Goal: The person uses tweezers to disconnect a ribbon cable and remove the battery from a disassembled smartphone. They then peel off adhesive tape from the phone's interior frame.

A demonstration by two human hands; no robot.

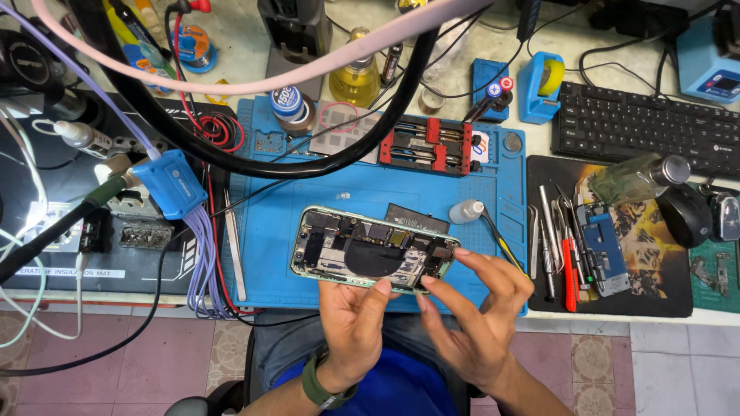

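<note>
Opened phone (pixel 370 250), back off and green-framed, held over near edge of blue mat (pixel 262 231). Left hand (pixel 351 327) cradling underside, fingers curled on near rim. Right hand (pixel 478 308) fingertips pinching right end. Risk: grip light, overhanging lap; slip likely drops it floorward. Exposed boards prone to finger smudge or flex tear.

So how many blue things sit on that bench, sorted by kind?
Blue rubber work mat: 1
Blue plastic tape dispenser: 1
Blue square cable box: 1
Small blue phone-shaped board: 1
Blue tool stand: 1
Total: 5
</note>
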